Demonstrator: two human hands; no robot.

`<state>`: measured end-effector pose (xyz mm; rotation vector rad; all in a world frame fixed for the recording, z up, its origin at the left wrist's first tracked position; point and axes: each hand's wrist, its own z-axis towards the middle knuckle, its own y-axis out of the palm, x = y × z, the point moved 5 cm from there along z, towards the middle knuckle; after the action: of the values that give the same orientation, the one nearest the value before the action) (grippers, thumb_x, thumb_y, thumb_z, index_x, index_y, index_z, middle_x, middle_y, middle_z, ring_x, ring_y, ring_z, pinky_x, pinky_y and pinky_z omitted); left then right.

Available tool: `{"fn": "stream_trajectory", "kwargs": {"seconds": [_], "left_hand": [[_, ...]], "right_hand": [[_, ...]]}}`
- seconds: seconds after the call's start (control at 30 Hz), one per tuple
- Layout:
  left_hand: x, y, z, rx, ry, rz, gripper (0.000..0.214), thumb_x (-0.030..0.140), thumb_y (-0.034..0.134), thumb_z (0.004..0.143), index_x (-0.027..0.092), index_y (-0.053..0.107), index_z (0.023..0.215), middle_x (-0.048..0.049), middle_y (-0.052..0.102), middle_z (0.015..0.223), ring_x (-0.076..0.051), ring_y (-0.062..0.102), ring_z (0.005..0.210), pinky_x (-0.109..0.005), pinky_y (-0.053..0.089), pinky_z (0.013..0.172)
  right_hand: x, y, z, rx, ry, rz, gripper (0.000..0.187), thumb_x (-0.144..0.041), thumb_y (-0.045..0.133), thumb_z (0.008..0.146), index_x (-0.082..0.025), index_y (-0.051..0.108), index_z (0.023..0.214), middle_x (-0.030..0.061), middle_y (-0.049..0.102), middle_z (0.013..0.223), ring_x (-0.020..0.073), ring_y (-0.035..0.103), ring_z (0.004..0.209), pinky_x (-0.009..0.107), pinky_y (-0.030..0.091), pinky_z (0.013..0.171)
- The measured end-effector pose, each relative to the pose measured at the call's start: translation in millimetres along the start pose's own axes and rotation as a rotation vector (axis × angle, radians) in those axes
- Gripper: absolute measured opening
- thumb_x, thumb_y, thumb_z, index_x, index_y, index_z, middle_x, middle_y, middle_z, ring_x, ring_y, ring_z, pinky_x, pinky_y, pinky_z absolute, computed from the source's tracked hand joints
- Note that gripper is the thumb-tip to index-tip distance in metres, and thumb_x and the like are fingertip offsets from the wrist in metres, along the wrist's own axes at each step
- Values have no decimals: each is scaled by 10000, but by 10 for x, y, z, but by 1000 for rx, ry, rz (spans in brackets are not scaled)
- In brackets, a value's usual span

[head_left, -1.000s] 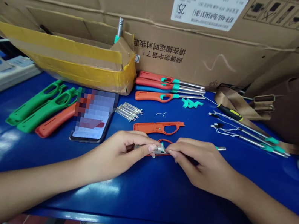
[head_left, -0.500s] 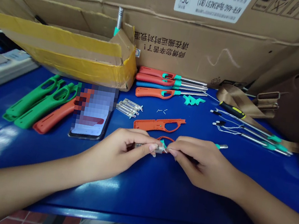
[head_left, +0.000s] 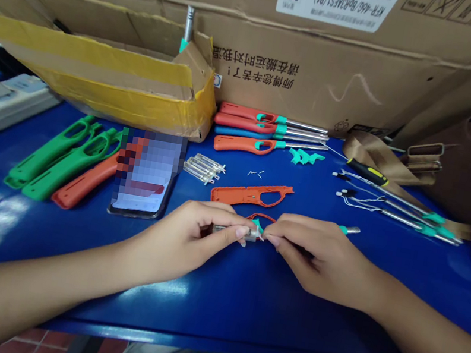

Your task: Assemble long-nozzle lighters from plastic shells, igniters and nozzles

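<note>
My left hand (head_left: pixel 196 236) and my right hand (head_left: pixel 313 253) meet at the middle of the blue table (head_left: pixel 242 298). Both pinch a small clear gas cartridge with a metal tip (head_left: pixel 248 234), held over an orange lighter shell half (head_left: pixel 261 219) with a teal trigger; the shell is mostly hidden by my fingers. A metal tube end with a teal collar (head_left: pixel 349 230) sticks out past my right hand. A second orange shell half (head_left: pixel 251 194) lies just beyond my hands.
Green and orange shell halves (head_left: pixel 64 160) lie at left beside a phone (head_left: pixel 145 176). Clear cartridges (head_left: pixel 203 169), finished lighters (head_left: pixel 265 132), teal triggers (head_left: pixel 304 157), wired metal tubes (head_left: pixel 396 212) and a screwdriver (head_left: pixel 365 172) lie further back. Cardboard boxes (head_left: pixel 99 75) stand behind.
The view shifted slightly, so everything sits a little lower and left in frame. My hands stay together on the cartridge with hardly any movement.
</note>
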<state>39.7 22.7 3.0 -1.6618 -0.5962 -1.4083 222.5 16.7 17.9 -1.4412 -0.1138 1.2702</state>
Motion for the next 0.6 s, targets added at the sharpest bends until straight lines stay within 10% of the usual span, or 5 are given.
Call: {"fn": "stream_trajectory", "kwargs": {"seconds": [0.6], "left_hand": [[8,26,0,-27,26,29,190,246,601,1006,188,781,1008,-18,774,999,-144,704,935,-226,530,863]], "right_hand": [[12,28,-38,-30,-12,-3,209,-134,486,1025,-195,666,1112,41,730,986,138,679,870,253,522,776]]}}
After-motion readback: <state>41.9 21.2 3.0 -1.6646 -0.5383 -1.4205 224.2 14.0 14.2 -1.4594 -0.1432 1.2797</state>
